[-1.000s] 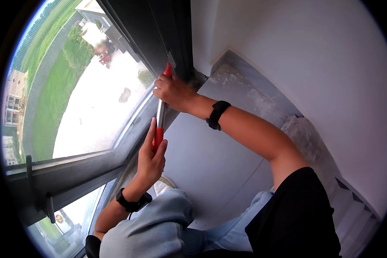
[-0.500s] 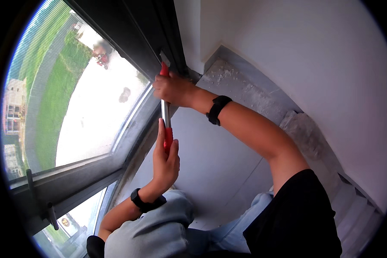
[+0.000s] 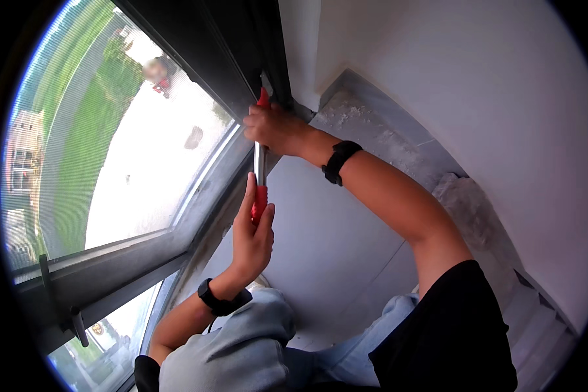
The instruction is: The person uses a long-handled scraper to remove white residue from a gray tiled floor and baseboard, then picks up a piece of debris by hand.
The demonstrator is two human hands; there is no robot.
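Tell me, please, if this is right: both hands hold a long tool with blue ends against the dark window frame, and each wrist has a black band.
Not quite. The tool has red ends, not blue, as the head view shows. The left hand and right hand do hold it against the dark window frame, each wrist with a black band.

Dusty grey floor (image 3: 346,248), white wall (image 3: 477,98), green lawn (image 3: 85,130) outside, window handle (image 3: 46,281) on frame.
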